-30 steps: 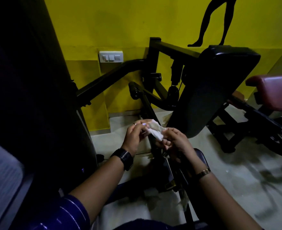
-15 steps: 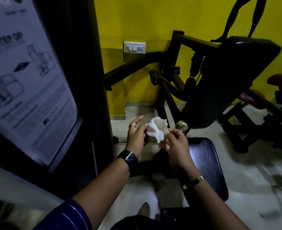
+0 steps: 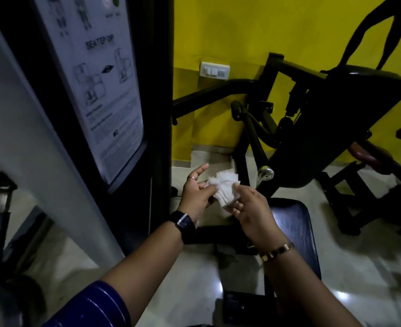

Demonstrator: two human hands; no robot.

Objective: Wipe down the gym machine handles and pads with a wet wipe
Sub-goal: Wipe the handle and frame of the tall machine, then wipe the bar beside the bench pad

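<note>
- Since 0.5 s ago the view has swung left, so the instruction placard (image 3: 105, 90) fills more of the frame. The wet wipe (image 3: 223, 188) is still held in mid-air, above the floor and just left of the seat pad (image 3: 293, 223).
- Step, as judged: the wipe is being opened or refolded; it touches no machine surface.
- Grip: left hand (image 3: 196, 197) pinches the wipe's left edge, index finger lifted free. Right hand (image 3: 251, 208) pinches the right edge.
- Pose: both forearms reach forward, with the hands close together.
- Next move likely needs 1 hand to carry the wipe to the handle (image 3: 249, 119) or back pad (image 3: 350, 119).
</note>
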